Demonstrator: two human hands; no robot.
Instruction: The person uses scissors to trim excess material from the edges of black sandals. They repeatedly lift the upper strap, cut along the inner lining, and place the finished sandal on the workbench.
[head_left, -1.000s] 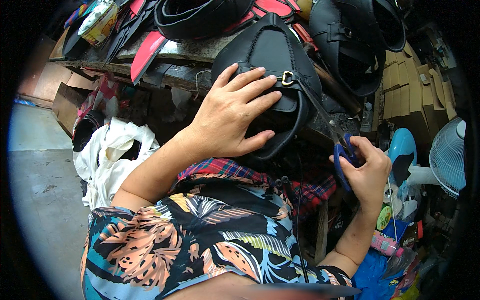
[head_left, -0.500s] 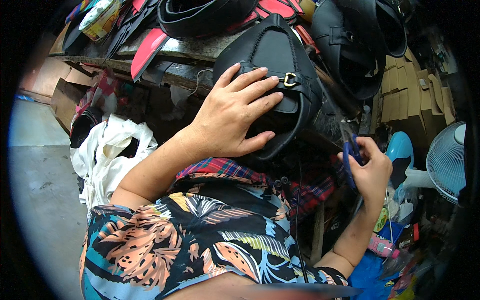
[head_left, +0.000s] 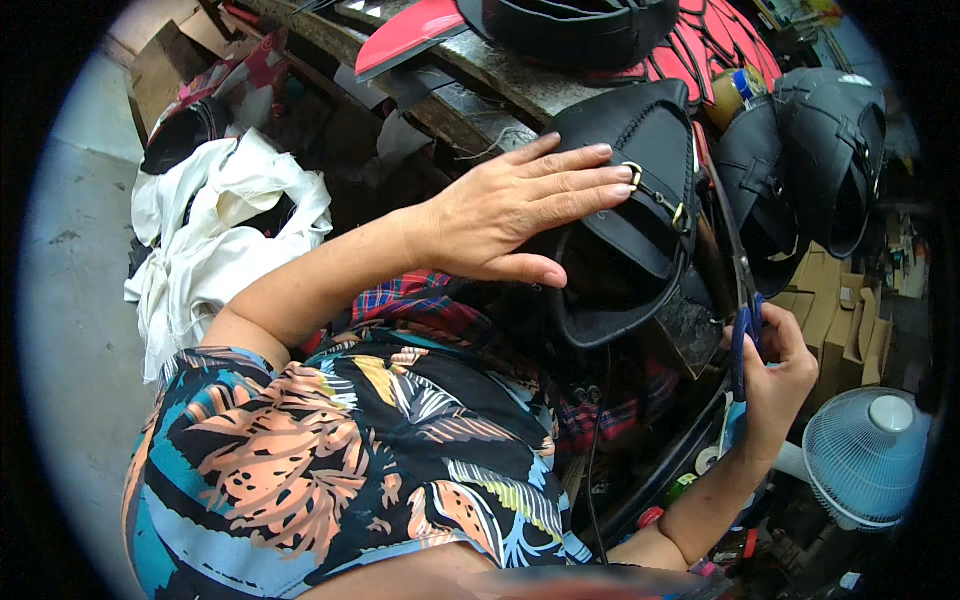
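A black leather shoe upper [head_left: 640, 125] with braided seams and a strap with gold-coloured metal rings [head_left: 632, 177] sits in front of me at the bench edge. My left hand [head_left: 495, 210] rests over its left side, fingers stretched out flat and the thumb apart. To the right, my right hand [head_left: 780, 375] is closed round the blue handles of a pair of scissors [head_left: 741, 345]. Their long dark blades point away from me along the right side of the upper, apparently closed. Whether the blades touch the upper I cannot tell.
More black shoe uppers [head_left: 825, 160] hang or stand at the right, and another [head_left: 580, 35] lies on the cluttered bench [head_left: 515, 80] beside red pieces [head_left: 410, 38]. Cardboard [head_left: 825, 295] and a fan [head_left: 868, 460] are at the right; white cloth [head_left: 225, 210] is at the left.
The head view has turned, shifting the scene. My left hand's fingers have straightened over the upper. The scissors have come up alongside its right side, and the strap's rings show more.
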